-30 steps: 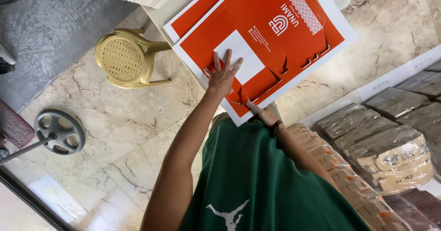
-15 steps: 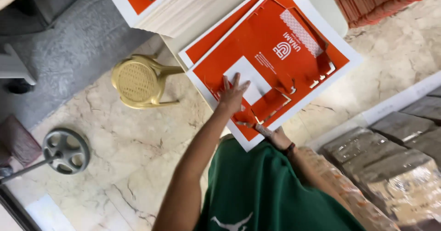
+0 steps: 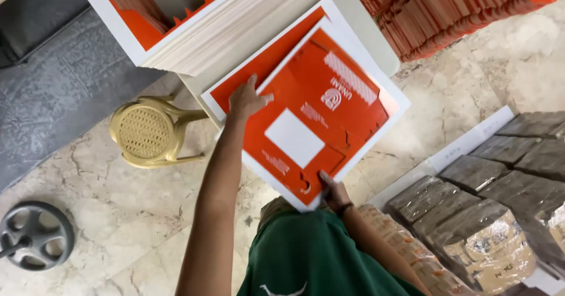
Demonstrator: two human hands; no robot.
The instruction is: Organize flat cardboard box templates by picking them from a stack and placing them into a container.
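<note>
Your left hand (image 3: pixel 246 100) lies open, fingers spread flat on the far edge of the orange die-cut cardboard sheet (image 3: pixel 318 125). Your right hand (image 3: pixel 333 191) pinches the sheet's near edge, thumb on top. The sheet rests tilted atop another orange sheet (image 3: pixel 265 66) on the pale table (image 3: pixel 353 13), beside a tall stack of sheets (image 3: pixel 235 25).

Left side: bare marble floor (image 3: pixel 106 225) left open | blocked there by yellow stool (image 3: pixel 147 134) and grey wheel (image 3: pixel 35 234) | right side: crowded by wrapped bundles (image 3: pixel 482 213) | ahead: closed off by tall sheet stack (image 3: pixel 194 19) and orange carton stacks (image 3: pixel 447 13).
</note>
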